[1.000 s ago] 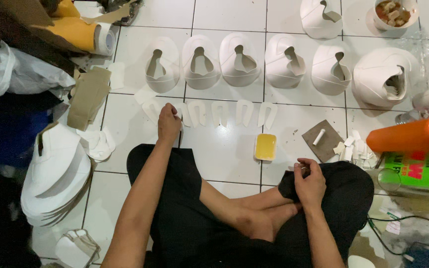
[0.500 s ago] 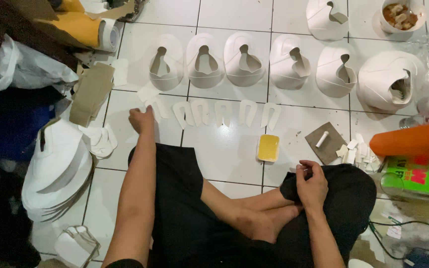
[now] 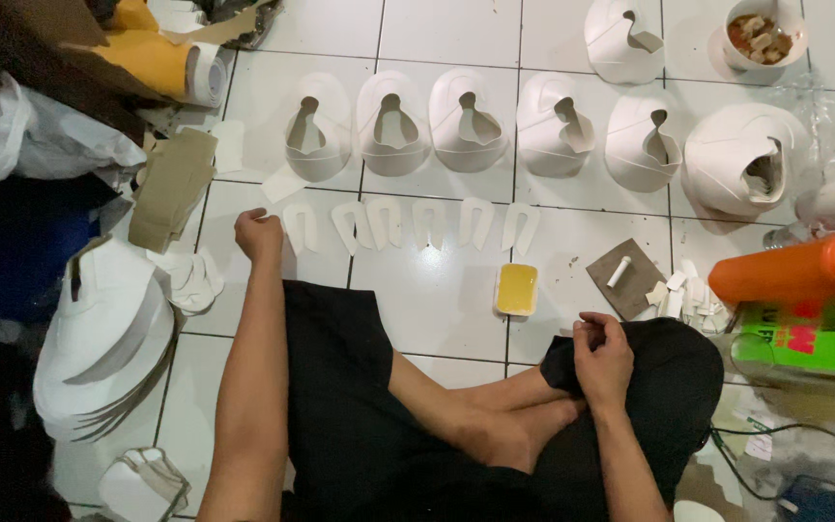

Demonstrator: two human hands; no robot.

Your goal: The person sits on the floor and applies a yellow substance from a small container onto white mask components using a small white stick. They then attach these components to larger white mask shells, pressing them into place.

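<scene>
White, flat, U-shaped cutouts (image 3: 432,222) lie in a row on the shiny tile floor (image 3: 437,300); the left hand (image 3: 259,235) rests by the row's end, fingers curled together; the right hand (image 3: 601,350) sits on the knee, fingers pinched shut; a yellow sponge (image 3: 516,289) lies between.

Bare tile (image 3: 437,300) lies open between the knees and the row of U-shaped cutouts (image 3: 408,222). The yellow tin (image 3: 516,289) narrows it rightward. Stacked white sheets (image 3: 99,348) block the left; the orange bottle (image 3: 794,275) apparently blocks the right.
</scene>
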